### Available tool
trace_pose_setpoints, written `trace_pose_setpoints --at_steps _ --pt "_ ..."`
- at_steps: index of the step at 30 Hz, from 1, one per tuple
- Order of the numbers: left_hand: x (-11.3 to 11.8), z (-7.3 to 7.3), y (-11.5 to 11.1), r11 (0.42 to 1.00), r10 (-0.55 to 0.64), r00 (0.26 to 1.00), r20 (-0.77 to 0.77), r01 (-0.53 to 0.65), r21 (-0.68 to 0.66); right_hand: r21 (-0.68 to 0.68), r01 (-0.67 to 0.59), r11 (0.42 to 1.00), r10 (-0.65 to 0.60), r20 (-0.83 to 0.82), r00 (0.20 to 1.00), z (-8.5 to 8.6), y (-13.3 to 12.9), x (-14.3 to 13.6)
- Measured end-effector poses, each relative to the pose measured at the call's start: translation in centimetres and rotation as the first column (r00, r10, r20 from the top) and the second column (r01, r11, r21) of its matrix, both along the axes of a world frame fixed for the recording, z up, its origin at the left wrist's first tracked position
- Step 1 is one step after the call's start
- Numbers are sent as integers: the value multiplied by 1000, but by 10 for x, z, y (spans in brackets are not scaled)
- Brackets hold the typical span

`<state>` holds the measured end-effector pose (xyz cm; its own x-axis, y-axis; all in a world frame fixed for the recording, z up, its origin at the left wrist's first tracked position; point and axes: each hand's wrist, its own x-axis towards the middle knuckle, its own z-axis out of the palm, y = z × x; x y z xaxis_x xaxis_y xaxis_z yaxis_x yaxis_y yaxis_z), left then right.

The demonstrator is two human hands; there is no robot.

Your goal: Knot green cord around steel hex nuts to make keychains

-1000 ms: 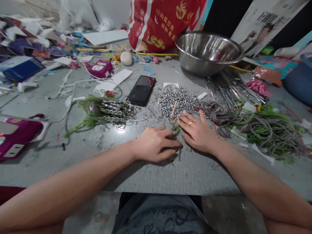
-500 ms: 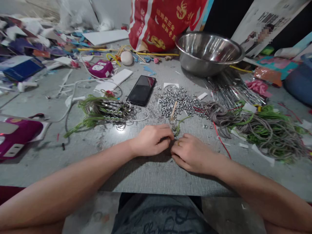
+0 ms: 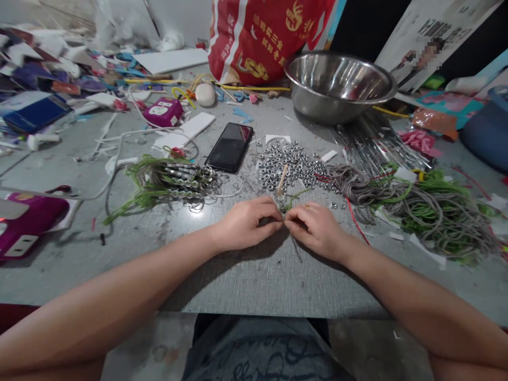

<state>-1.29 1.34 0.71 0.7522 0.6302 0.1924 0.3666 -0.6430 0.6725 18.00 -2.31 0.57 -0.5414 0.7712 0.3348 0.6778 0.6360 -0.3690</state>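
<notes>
The person's left hand (image 3: 254, 225) and right hand (image 3: 315, 230) met above the near part of the table (image 3: 246, 286), their fingers bent into a pinch with the tips nearly touching on the small green and grey cord (image 3: 297, 195); which strand each held was too small to tell. A second earlier the right hand had lain spread out beside the small metal rings (image 3: 273, 177), and half a second earlier it was curled lower, nearer the person; now it sat higher, level with the left. The left, its fingers loosely extended at first, had curled inward and shifted only slightly since. The cord lay just in front of the fingertips, between the hands and the pale wooden stick (image 3: 282, 179), its green length reaching up to the right, hidden a second before, and a grey tail showing below the right fingertips, out of sight half a second earlier. The stick, the black phone (image 3: 230, 147), the finished-looking bundle (image 3: 166, 180) at left, the tangled cords (image 3: 420, 211) at right and the steel bowl (image 3: 329, 98) had stayed put.
</notes>
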Motion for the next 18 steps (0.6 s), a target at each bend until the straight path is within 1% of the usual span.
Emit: trace_pose_setpoints --at_steps 2,5,8,10,14,18 --pt "1 -2 1 999 34 999 17 -34 3 -31 17 999 -17 -18 1000 -1 1 1" --pt "4 -4 1 993 116 991 70 -115 -12 -66 69 995 -72 -39 997 -2 3 3" --pt "7 -6 2 979 204 972 119 -203 -21 -53 98 994 -98 -3 995 -5 5 4" --pt "9 -6 2 972 237 963 126 -236 -19 -28 80 996 -78 61 995 -7 5 4" --pt "13 -8 2 965 260 959 110 -262 -2 18 58 998 -60 170 984 -12 7 4" --pt "15 -11 3 961 273 961 52 -274 20 27 -3 1000 -1 171 985 -13 7 4"
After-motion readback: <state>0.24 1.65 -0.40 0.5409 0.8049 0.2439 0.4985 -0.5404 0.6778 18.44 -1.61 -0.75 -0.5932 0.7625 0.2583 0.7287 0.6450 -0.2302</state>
